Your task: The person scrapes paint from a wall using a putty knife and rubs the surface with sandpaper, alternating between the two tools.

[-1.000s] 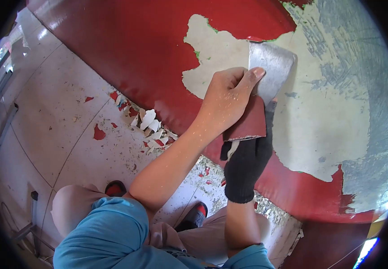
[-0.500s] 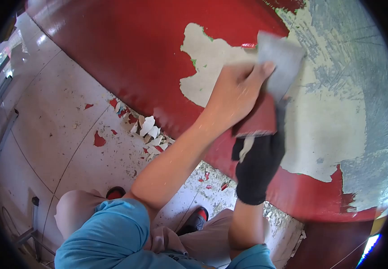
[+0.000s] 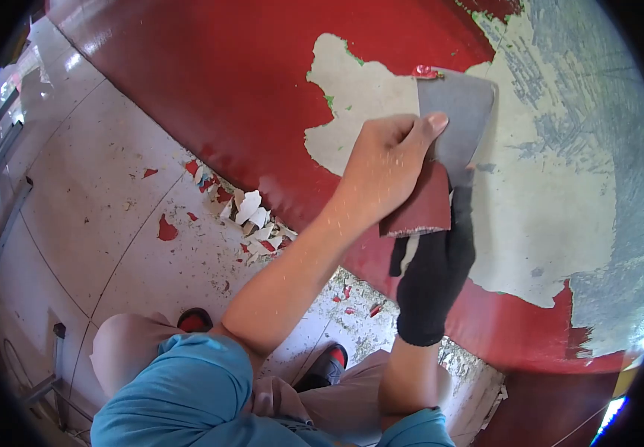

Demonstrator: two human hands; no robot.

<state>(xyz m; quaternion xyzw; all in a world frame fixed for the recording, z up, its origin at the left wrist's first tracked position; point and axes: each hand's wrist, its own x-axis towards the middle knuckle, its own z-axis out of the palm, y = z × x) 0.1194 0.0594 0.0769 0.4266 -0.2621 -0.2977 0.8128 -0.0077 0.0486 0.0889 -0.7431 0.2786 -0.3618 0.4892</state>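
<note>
A scraper with a flared grey blade lies against the surface, its far edge by a small curl of red paint. My bare left hand is closed on the blade's left side, thumb pressed on its face. Below that hand, a maroon piece with a frayed pale edge covers the lower part of the tool; its material is unclear. In a black glove, my right hand is behind the maroon piece, one finger stretched along the tool and a pale strip, perhaps its handle, by the thumb. The grip itself is partly hidden.
The large red painted surface has pale stripped patches and a scraped grey area. Paint flakes lie along its foot on the tiled floor. Metal legs stand at the left.
The blade was blurred and is sharp now, shifted slightly left and turned. The paint curl at its far edge looks larger. Both hands remain on the tool.
</note>
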